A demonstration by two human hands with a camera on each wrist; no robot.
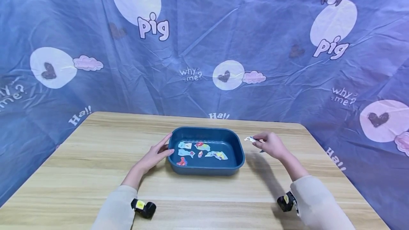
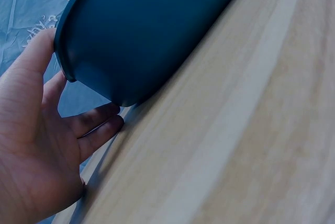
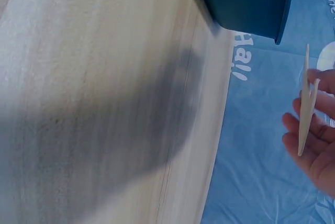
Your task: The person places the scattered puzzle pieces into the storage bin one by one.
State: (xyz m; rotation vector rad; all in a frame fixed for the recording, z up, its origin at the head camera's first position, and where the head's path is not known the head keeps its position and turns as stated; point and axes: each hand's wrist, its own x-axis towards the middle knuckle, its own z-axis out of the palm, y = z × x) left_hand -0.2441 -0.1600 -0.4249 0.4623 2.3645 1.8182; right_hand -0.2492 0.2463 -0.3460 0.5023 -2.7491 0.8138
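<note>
A dark blue rectangular basin [image 1: 207, 170] stands on the table with several flat, irregular, colourfully printed scraps [image 1: 217, 155] on its bottom. My left hand [image 1: 155, 157] grips its left rim, thumb over the edge and fingers along the outer wall. In the left wrist view, that hand [image 2: 44, 124] holds the basin's corner [image 2: 120, 51]. Just right of the basin, my right hand [image 1: 271, 146] pinches a small white and blue printed scrap [image 1: 250, 139] above the table. Edge-on in the right wrist view, the scrap [image 3: 306, 111] looks thin, pale and bent into a narrow V.
The pale wooden table [image 1: 204, 196] reaches back to a blue patterned cloth [image 1: 198, 45] hanging behind it. A black wrist camera [image 1: 144, 208] sits on the left sleeve, another camera [image 1: 286, 201] on the right.
</note>
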